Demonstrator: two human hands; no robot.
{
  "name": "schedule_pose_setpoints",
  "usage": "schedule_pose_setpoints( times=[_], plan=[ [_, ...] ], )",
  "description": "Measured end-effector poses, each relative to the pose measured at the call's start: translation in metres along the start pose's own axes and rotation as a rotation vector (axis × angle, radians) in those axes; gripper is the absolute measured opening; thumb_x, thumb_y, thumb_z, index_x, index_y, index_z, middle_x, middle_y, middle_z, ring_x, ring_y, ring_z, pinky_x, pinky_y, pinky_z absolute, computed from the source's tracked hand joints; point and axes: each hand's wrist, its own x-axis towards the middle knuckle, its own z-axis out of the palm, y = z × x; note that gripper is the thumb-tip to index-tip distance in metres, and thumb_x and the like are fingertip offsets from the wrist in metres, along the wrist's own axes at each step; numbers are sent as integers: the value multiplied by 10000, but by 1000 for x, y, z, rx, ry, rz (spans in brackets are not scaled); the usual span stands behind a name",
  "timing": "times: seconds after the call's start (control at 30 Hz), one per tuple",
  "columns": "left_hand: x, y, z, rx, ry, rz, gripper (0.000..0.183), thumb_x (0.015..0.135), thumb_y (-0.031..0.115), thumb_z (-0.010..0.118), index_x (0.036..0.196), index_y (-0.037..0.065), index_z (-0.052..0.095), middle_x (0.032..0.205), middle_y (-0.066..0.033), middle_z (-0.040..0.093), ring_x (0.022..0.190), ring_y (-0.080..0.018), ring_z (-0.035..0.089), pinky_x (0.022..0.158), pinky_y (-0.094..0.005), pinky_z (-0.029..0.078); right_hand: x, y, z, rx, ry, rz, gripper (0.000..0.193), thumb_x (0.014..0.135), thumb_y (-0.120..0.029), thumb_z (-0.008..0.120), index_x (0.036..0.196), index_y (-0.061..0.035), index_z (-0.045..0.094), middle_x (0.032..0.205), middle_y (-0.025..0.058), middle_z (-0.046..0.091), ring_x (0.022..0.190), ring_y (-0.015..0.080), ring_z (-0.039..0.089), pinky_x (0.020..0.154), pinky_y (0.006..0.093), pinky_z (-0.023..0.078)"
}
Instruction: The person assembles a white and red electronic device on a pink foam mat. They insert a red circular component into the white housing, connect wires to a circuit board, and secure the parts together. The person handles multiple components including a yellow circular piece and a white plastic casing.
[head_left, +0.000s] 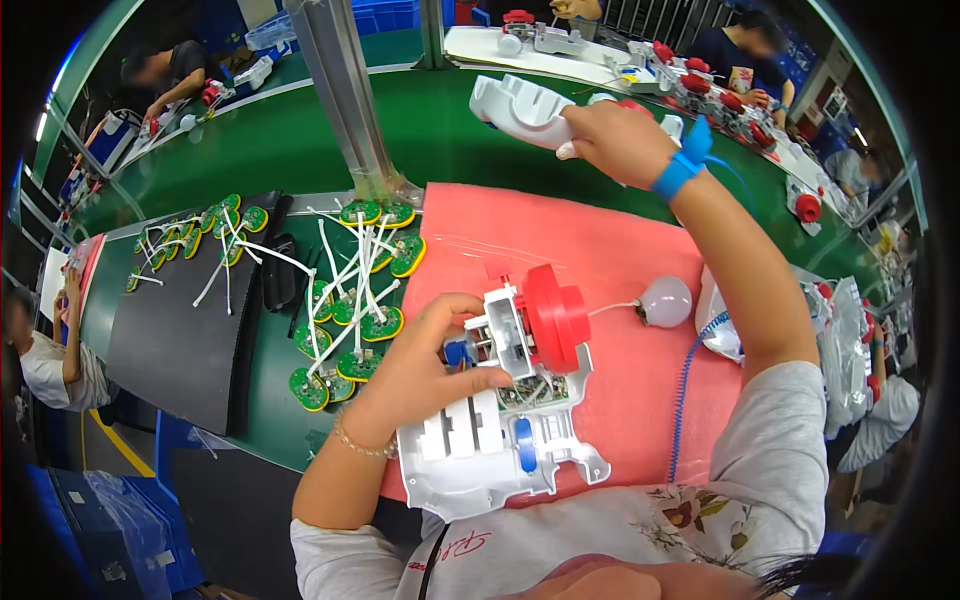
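Note:
My left hand [425, 375] is closed around a white plastic module with a round red cap [557, 320], thumb across its near side. Beneath the module a white housing half [480, 478] lies open side up at the front of the pink mat [610, 230], showing a circuit board and a blue oval piece. Whether the module touches the housing, I cannot tell. A thin wire runs from the red cap's side to a whitish bulb [665, 302] on the mat. Up and to the right, my right hand [625, 143] grips a curved white plastic shell [522, 112] above the green conveyor belt.
Several round green circuit boards [345, 310] with white leads lie left of the mat, beside a black sheet [185, 335]. A metal post [340, 95] rises behind them. A coiled blue cord [682, 410] crosses the mat's right side. Other people sit along the far benches.

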Motion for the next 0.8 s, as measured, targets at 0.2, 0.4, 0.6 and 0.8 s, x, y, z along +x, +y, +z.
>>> schedule_pose_setpoints(
  times=[0.2,0.4,0.6,0.8],
  plan=[
    [-2,-7,1,23,1,43,610,643,208,784,1113,30,439,1049,-91,538,970,-188,542,814,-311,431,-69,-47,-71,56,100,61,319,818,-336,545,921,-39,494,804,170,586,769,351,563,661,453,435],
    [-4,1,2,-65,1,-38,615,640,214,784,1122,43,443,1046,-72,540,977,-175,524,805,-302,422,-109,-56,-71,50,38,59,309,820,-320,543,899,-27,488,769,185,574,753,351,559,650,455,422],
    [-2,-6,1,108,2,99,624,642,211,783,1128,42,430,1030,-79,535,950,-160,533,768,-288,439,-156,-49,-101,-3,130,167,267,806,-263,552,883,-18,481,786,197,555,763,374,529,651,442,409],
    [-7,1,0,-18,20,-42,598,653,186,768,1122,41,429,1014,-79,540,943,-153,530,784,-281,432,-182,-49,-133,73,368,204,310,821,-232,564,1030,-11,507,814,172,572,733,339,545,651,373,430]
  ],
)
